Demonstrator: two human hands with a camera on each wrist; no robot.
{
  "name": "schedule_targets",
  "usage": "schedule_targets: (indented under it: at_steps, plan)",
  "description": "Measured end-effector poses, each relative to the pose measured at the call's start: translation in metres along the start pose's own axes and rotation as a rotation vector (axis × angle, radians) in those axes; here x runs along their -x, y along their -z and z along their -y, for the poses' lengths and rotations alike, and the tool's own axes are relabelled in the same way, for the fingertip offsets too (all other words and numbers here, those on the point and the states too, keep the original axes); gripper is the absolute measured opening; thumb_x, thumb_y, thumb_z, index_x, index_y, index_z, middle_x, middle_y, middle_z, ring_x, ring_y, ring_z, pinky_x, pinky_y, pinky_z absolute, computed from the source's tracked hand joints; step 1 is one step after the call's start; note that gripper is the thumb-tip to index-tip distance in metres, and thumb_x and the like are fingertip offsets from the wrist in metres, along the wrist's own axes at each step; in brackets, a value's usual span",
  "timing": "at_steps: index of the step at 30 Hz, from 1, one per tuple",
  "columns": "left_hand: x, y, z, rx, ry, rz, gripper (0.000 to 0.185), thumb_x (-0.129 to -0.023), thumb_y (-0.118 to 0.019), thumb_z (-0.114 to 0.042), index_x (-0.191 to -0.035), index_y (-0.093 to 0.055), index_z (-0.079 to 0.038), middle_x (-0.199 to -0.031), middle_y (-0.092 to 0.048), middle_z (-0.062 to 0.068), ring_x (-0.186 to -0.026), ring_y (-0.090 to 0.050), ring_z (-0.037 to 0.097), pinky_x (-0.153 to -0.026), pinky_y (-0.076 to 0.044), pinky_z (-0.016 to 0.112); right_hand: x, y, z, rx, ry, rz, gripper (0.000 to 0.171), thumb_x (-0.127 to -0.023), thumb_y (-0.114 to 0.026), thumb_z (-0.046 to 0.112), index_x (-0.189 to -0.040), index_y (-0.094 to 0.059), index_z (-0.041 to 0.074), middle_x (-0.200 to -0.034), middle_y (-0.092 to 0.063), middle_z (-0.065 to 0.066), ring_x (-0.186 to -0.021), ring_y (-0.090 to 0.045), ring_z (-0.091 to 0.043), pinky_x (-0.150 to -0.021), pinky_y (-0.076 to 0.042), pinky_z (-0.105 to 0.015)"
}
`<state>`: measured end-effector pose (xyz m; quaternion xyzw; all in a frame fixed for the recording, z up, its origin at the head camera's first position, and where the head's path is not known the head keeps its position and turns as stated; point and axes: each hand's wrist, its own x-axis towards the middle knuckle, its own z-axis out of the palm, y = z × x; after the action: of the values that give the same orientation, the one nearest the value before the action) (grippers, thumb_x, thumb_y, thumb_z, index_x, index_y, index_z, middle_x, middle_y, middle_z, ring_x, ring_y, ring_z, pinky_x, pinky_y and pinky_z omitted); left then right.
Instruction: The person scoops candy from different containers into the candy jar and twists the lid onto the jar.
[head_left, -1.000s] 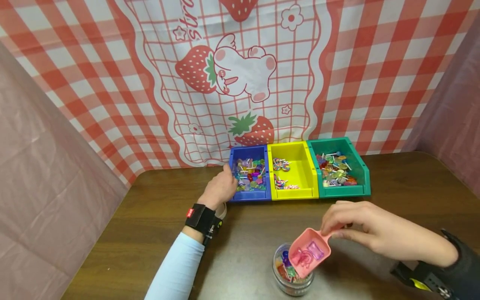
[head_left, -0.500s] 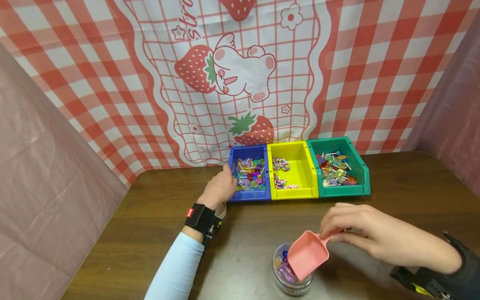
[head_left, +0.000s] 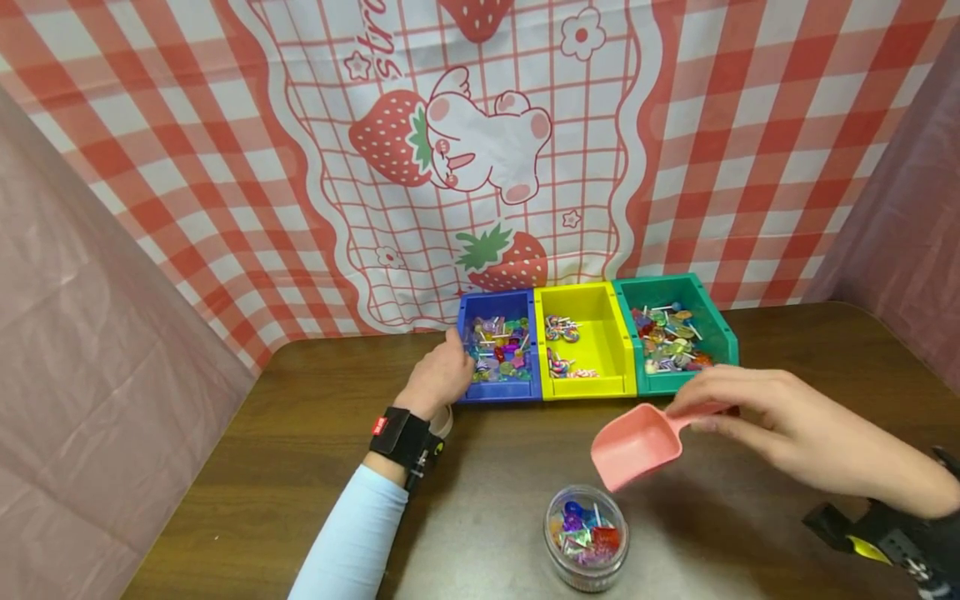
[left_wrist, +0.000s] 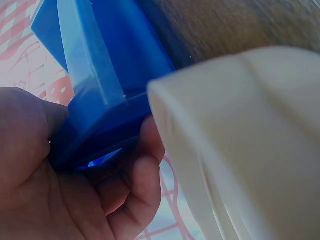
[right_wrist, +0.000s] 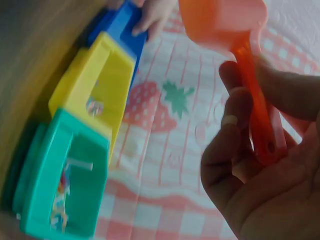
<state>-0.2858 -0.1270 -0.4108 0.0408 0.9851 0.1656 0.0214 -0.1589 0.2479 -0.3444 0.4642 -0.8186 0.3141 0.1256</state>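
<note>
My left hand [head_left: 437,375] grips the left wall of the blue bin [head_left: 501,391]; the left wrist view shows the thumb on one side and curled fingers [left_wrist: 145,185] on the other. Between thumb and fingers, my right hand [head_left: 795,425] holds a pink scoop [head_left: 637,446] by its handle. The scoop's bowl has nothing in it and hangs above the table, just behind a clear round jar [head_left: 588,578]. Colourful candy-like pieces [head_left: 585,533], some wrapped and one with a white stick, lie inside the jar.
Beside the blue bin stand a yellow bin [head_left: 606,333] with swirled lollipops and a green bin [head_left: 714,337] with mixed candies, in one row against the checked cloth [head_left: 712,192]. A cream curved object [left_wrist: 250,130] fills the left wrist view's right side.
The scoop tipped its purple and pink pieces into the jar. It has since lifted away toward the back right with my right hand. The left hand stays put.
</note>
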Motion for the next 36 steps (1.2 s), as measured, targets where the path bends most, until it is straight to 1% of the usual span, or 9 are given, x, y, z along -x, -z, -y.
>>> schedule_targets:
  at_steps: [3,7,11,13,17,19,26,33,36]
  plan:
    - [0.000,-0.001,0.001,0.002,0.004,0.004,0.048,-0.101,-0.041,-0.021,-0.141,-0.032,0.003,-0.108,-0.064,0.018,-0.091,-0.065,0.028,-0.083,-0.052,0.047,0.003,0.009,-0.009,0.111,-0.083,-0.076,0.061,-0.071,-0.078,-0.016,-0.113,-0.069,0.027,-0.107,-0.065,0.018,-0.086,-0.058,0.001,-0.069,-0.045,-0.013]
    - [-0.001,-0.002,0.002,0.007,-0.001,0.005,0.048,-0.102,-0.042,-0.021,-0.142,-0.031,0.004,-0.106,-0.064,0.017,-0.088,-0.066,0.027,-0.081,-0.052,0.047,0.010,0.020,-0.025,0.259,-0.215,-0.183,0.058,-0.071,-0.078,-0.017,-0.109,-0.072,0.026,-0.103,-0.066,0.014,-0.079,-0.053,0.001,-0.065,-0.040,-0.014]
    - [-0.001,-0.004,0.002,0.007,-0.011,-0.002,0.047,-0.102,-0.042,-0.021,-0.141,-0.032,0.004,-0.105,-0.064,0.018,-0.088,-0.066,0.029,-0.080,-0.052,0.047,0.017,0.028,-0.039,0.434,-0.315,-0.259,0.042,-0.075,-0.077,-0.013,-0.104,-0.074,0.018,-0.099,-0.068,0.004,-0.076,-0.048,-0.005,-0.062,-0.034,-0.016]
    - [-0.001,-0.003,0.002,0.006,-0.014,-0.003,0.047,-0.102,-0.042,-0.021,-0.140,-0.033,0.004,-0.106,-0.065,0.018,-0.088,-0.066,0.029,-0.080,-0.053,0.047,0.019,0.029,-0.045,0.498,-0.349,-0.272,0.033,-0.078,-0.075,-0.013,-0.103,-0.074,0.010,-0.098,-0.068,-0.005,-0.080,-0.052,-0.013,-0.067,-0.038,-0.024]
    - [0.000,-0.001,0.002,0.005,-0.017,0.000,0.048,-0.102,-0.042,-0.021,-0.141,-0.031,0.004,-0.104,-0.064,0.018,-0.087,-0.066,0.029,-0.079,-0.053,0.047,0.020,0.028,-0.055,0.570,-0.409,-0.238,0.024,-0.082,-0.070,-0.012,-0.103,-0.072,-0.002,-0.099,-0.065,-0.019,-0.090,-0.054,-0.035,-0.075,-0.042,-0.047]
    - [0.000,0.001,0.002,0.005,-0.021,-0.002,0.048,-0.101,-0.042,-0.021,-0.141,-0.032,0.004,-0.104,-0.064,0.018,-0.087,-0.067,0.030,-0.079,-0.052,0.048,0.019,0.028,-0.059,0.588,-0.421,-0.207,0.024,-0.082,-0.067,-0.014,-0.103,-0.072,-0.004,-0.099,-0.065,-0.021,-0.092,-0.053,-0.039,-0.077,-0.042,-0.054]
    - [0.000,0.004,0.005,-0.008,-0.011,-0.006,0.039,-0.101,-0.041,-0.020,-0.132,-0.036,0.003,-0.099,-0.063,0.017,-0.085,-0.065,0.029,-0.078,-0.052,0.048,0.001,0.021,-0.073,0.650,-0.349,-0.129,0.032,-0.071,-0.069,-0.018,-0.099,-0.073,-0.005,-0.097,-0.064,-0.021,-0.088,-0.053,-0.039,-0.074,-0.046,-0.052]
    - [-0.002,0.003,0.003,-0.007,-0.038,0.018,0.040,-0.101,-0.040,-0.019,-0.134,-0.034,0.004,-0.102,-0.065,0.019,-0.086,-0.066,0.030,-0.078,-0.053,0.048,-0.014,0.022,-0.089,0.680,-0.320,-0.032,0.033,-0.067,-0.080,-0.013,-0.099,-0.073,-0.007,-0.091,-0.064,-0.020,-0.084,-0.053,-0.037,-0.073,-0.048,-0.049]
    - [-0.002,0.003,0.001,-0.010,-0.034,0.017,0.042,-0.102,-0.040,-0.019,-0.136,-0.033,0.004,-0.105,-0.065,0.020,-0.089,-0.066,0.031,-0.080,-0.053,0.049,-0.021,0.023,-0.090,0.708,-0.300,0.022,0.033,-0.066,-0.080,-0.013,-0.098,-0.073,-0.007,-0.088,-0.063,-0.019,-0.079,-0.053,-0.035,-0.071,-0.046,-0.047]
